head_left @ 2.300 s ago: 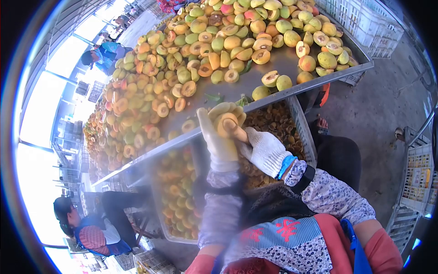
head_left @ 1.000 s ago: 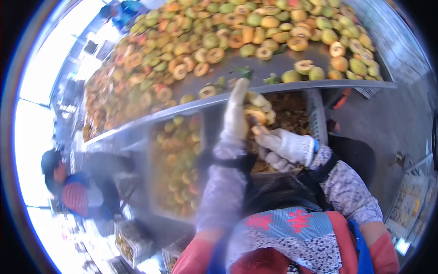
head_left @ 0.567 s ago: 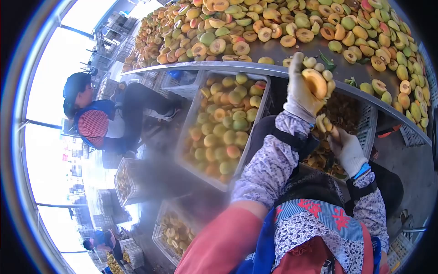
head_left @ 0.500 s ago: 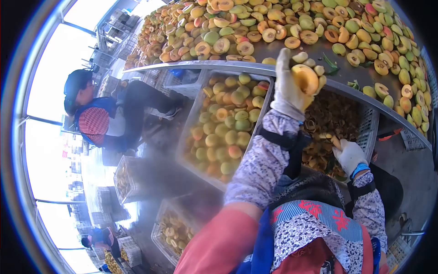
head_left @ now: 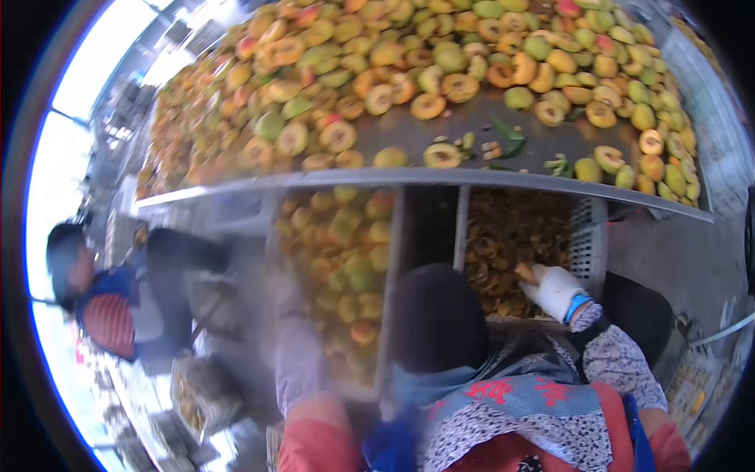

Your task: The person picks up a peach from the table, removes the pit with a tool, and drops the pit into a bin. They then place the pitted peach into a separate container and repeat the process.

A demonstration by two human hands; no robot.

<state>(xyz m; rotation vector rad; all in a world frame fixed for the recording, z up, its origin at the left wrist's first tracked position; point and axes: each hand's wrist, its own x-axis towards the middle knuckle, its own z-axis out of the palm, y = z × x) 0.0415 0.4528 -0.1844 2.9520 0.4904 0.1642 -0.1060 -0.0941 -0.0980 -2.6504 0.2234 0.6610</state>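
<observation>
My left hand (head_left: 281, 275) is a motion-smeared shape beside the left edge of the crate of rounded fruit (head_left: 392, 275); its fingers and anything in them cannot be made out. My right hand (head_left: 557, 293), in a white glove, is closed over the front right of the crate of brown scraps (head_left: 586, 244). A small tan-orange piece, too small to identify, sticks out from its fingers. Beyond both crates, halved yellow, green and red fruit (head_left: 379, 99) lies heaped on the metal table (head_left: 440, 178).
A seated person (head_left: 110, 315) in a blue vest is at the far left. Below them stands a blurred crate (head_left: 208, 397). My dark-clad knee (head_left: 440, 315) rises between the two near crates. Green leaves (head_left: 511, 141) lie on the table.
My left hand has moved away from the table edge, left and down; the fruit half it held is no longer visible. My right hand stays over the scraps. The view has turned.
</observation>
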